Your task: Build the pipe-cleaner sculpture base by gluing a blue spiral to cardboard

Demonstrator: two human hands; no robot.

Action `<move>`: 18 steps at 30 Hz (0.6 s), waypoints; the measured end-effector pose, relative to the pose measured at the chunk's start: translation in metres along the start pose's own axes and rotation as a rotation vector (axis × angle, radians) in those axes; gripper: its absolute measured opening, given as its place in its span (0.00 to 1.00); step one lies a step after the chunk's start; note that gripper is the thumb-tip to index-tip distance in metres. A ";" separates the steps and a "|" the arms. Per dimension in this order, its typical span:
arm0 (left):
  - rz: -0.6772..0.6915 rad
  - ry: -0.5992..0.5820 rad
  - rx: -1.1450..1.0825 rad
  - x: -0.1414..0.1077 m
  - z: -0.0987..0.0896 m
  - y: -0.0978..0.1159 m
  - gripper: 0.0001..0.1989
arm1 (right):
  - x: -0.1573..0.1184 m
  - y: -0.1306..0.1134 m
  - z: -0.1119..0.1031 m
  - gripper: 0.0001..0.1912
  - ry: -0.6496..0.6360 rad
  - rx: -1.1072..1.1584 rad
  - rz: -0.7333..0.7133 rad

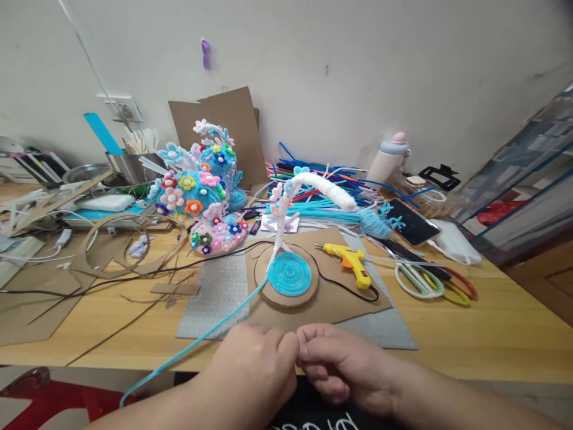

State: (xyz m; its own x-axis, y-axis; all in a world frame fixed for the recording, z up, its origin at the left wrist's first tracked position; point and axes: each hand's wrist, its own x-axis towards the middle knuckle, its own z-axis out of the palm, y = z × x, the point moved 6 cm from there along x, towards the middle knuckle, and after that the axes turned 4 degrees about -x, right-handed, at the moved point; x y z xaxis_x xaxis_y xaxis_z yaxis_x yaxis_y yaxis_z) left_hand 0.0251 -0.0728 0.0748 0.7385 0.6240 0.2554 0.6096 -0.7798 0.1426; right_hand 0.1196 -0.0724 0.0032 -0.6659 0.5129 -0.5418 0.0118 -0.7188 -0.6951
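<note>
My left hand [257,361] and my right hand [342,361] meet at the table's front edge. Both are closed, thumbs and forefingers pinched together at the tips; anything between them is hidden. Just beyond stands a round cardboard base [286,301] with a tightly wound spiral of blue pipe cleaner [289,273] on it. From the spiral a loose blue strand [201,337] runs down left and passes behind my left forearm. A white wrapped stem [283,218] rises from the base and arches right, with small pink and blue flowers on it.
A yellow glue gun [351,260] lies right of the base, its black cord crossing the table. Scissors [421,280] and a phone [414,221] are farther right. Flower-covered crafts [192,194] stand back left. Bundled pipe cleaners [313,206] lie behind; cardboard rings [119,272] are left.
</note>
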 end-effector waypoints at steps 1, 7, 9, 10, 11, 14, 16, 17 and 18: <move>-0.001 0.006 0.010 -0.001 0.000 0.000 0.07 | 0.000 -0.003 -0.002 0.11 0.064 -0.096 -0.068; -0.433 -0.239 -0.364 -0.007 0.024 -0.026 0.05 | -0.028 -0.036 0.015 0.11 0.388 -1.514 -1.027; -0.609 -0.342 -0.612 -0.011 0.036 -0.033 0.05 | -0.037 -0.031 0.024 0.14 0.347 -1.805 -1.272; -0.660 -0.377 -0.693 -0.012 0.041 -0.035 0.05 | -0.038 -0.031 0.023 0.15 0.337 -1.817 -1.277; -0.689 -0.396 -0.736 -0.012 0.043 -0.036 0.05 | -0.036 -0.033 0.019 0.14 0.334 -1.740 -1.185; -0.660 -0.363 -0.682 -0.011 0.041 -0.036 0.04 | -0.015 -0.027 -0.008 0.09 0.257 -1.081 -0.522; -0.600 -0.336 -0.610 -0.010 0.036 -0.033 0.05 | -0.007 -0.007 -0.014 0.08 0.139 -0.535 -0.133; -0.569 -0.325 -0.572 -0.009 0.033 -0.031 0.05 | -0.006 0.000 -0.012 0.08 0.076 -0.312 -0.025; -0.543 -0.318 -0.539 -0.008 0.031 -0.029 0.06 | -0.005 0.004 -0.010 0.08 0.022 -0.140 0.036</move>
State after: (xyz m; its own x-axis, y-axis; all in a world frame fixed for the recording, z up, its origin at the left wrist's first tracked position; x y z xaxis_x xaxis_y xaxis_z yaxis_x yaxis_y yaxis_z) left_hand 0.0102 -0.0534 0.0389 0.4769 0.8420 -0.2521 0.7426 -0.2326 0.6280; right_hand 0.1303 -0.0731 -0.0015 -0.6466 0.4995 -0.5765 0.1403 -0.6650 -0.7335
